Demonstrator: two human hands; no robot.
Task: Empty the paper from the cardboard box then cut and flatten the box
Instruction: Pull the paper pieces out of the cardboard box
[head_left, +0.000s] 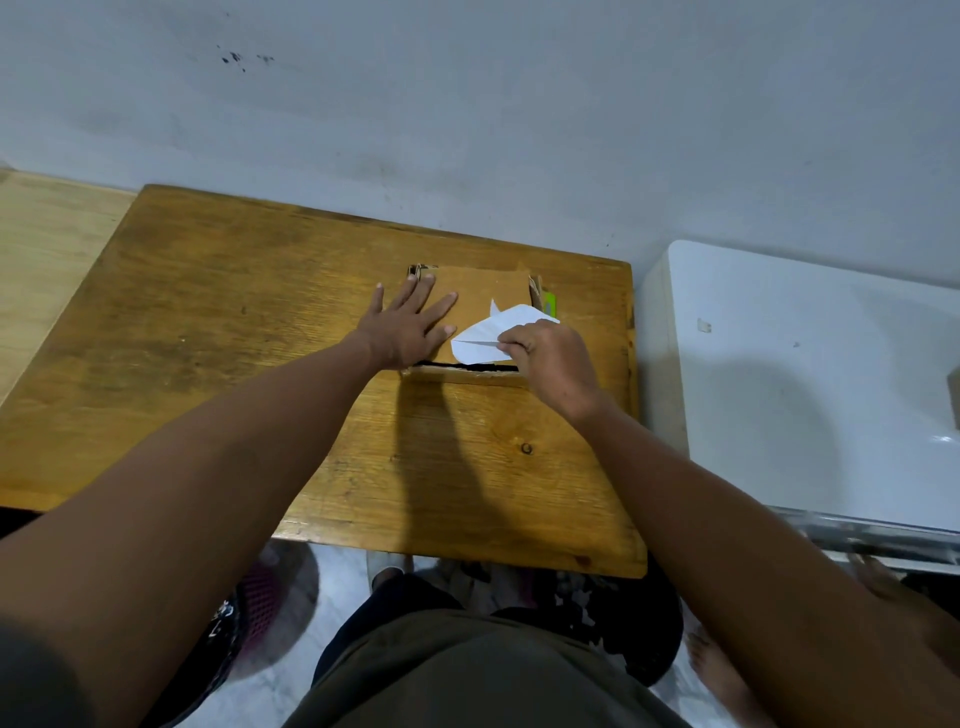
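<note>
A small brown cardboard box (483, 288) sits on the wooden table (208, 332) near its far right side. My left hand (410, 325) lies flat with fingers spread on the box's top flap, pressing it down. My right hand (545, 358) is closed around a white sheet of paper (493, 335) held over the box's near right part. A dark gap shows along the box's near edge. A green object (550, 303), perhaps a cutter, peeks out just behind the box's right side.
A white appliance or cabinet top (810, 384) stands right of the table. A lighter wooden surface (47, 244) adjoins the table on the left. The grey wall (467, 114) runs behind. Below the table are my legs, sandals and a pink basket (260, 597).
</note>
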